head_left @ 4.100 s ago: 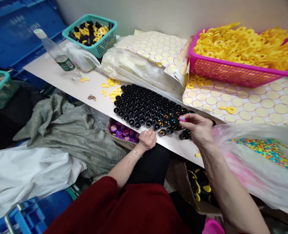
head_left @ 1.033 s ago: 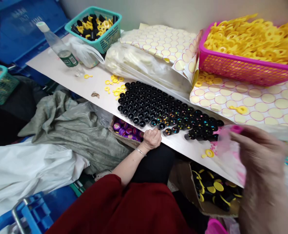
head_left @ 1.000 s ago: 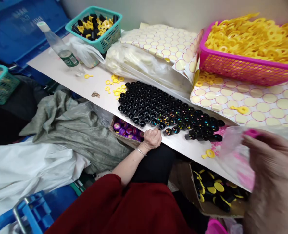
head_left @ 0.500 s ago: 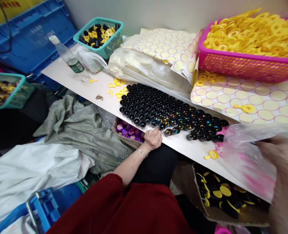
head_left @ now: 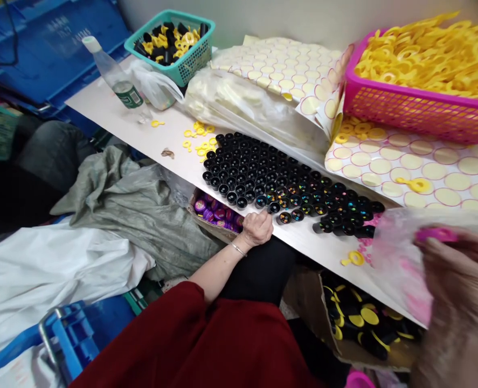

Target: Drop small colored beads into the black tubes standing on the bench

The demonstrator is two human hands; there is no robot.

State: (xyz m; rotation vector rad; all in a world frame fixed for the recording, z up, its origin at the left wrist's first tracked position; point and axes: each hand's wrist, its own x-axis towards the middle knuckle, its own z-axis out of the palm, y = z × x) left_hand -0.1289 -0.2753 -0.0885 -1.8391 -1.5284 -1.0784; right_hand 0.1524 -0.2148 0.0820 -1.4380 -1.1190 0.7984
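Note:
My left hand [head_left: 258,228] rests as a closed fist at the front edge of the table, just below the black cups. Whatever it may hold is hidden. A small magenta plastic piece [head_left: 441,234] is pinched in my right hand [head_left: 461,264], over the clear plastic bag [head_left: 396,253] with pink bits inside. Many small black cups [head_left: 255,161] stand packed in rows on the table; those toward the right have colourful bits in them. A few black cups [head_left: 346,228] at the right end lie tilted or on their sides. Near them lies a yellow ring with a handle [head_left: 355,258].
A magenta basket [head_left: 416,99] heaped with yellow rings stands back right, a teal basket [head_left: 194,67] back left. A bottle [head_left: 119,81] stands on the left. Below the table edge are a box of purple items [head_left: 218,213] and a carton [head_left: 336,345] of black-and-yellow pieces.
My right hand has drawn slightly left and up at the bag, and the magenta piece now shows in its fingers. My left hand stays closed in place. The view has shifted slightly.

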